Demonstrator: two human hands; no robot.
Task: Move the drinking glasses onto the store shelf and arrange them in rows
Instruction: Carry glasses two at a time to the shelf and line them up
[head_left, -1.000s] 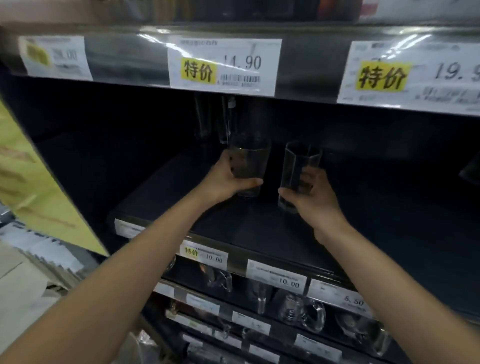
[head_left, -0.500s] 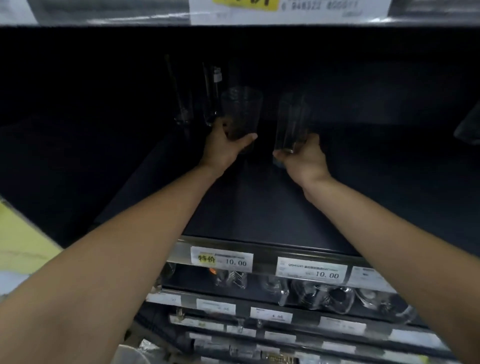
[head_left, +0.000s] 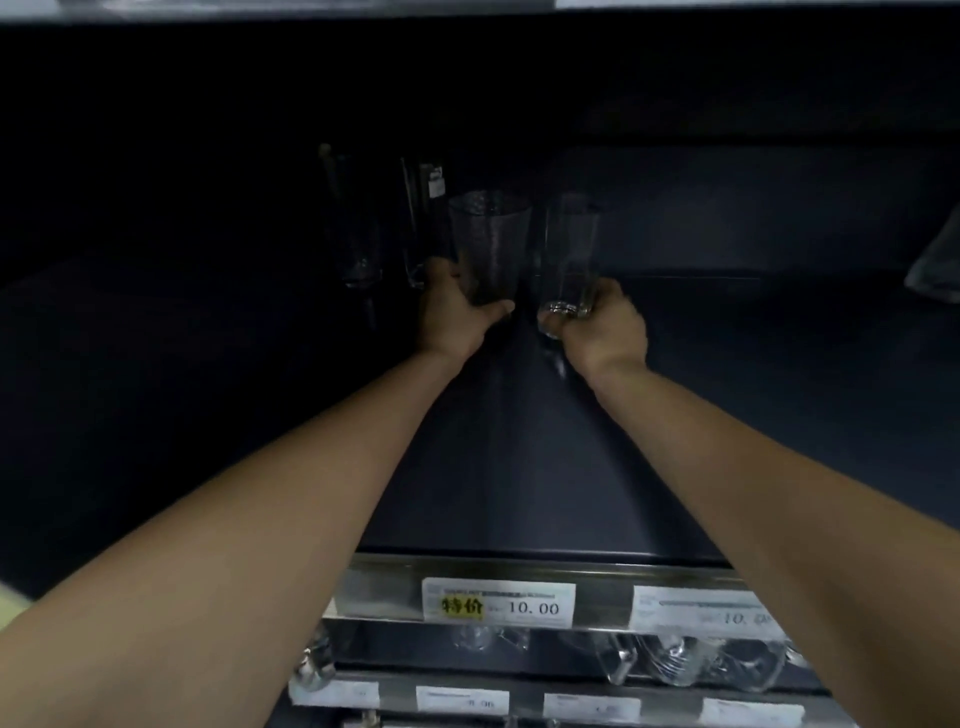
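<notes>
Both my arms reach deep into a dark store shelf. My left hand grips the base of a wide textured drinking glass, held upright. My right hand holds the bottom of a narrower clear glass, also upright, just right of the first. Two tall clear glasses stand at the back: one right behind my left hand, another further left. Whether the held glasses touch the shelf is hard to tell in the dark.
A metal front rail with price tags edges the shelf. Glass mugs lie on the shelf below. A pale object sits at the far right of the shelf. The upper shelf's edge hangs overhead.
Both hands have carried their glasses further back into the shelf, toward the two tall glasses. The view has tipped down and closer, so the upper price tags have left the frame.
</notes>
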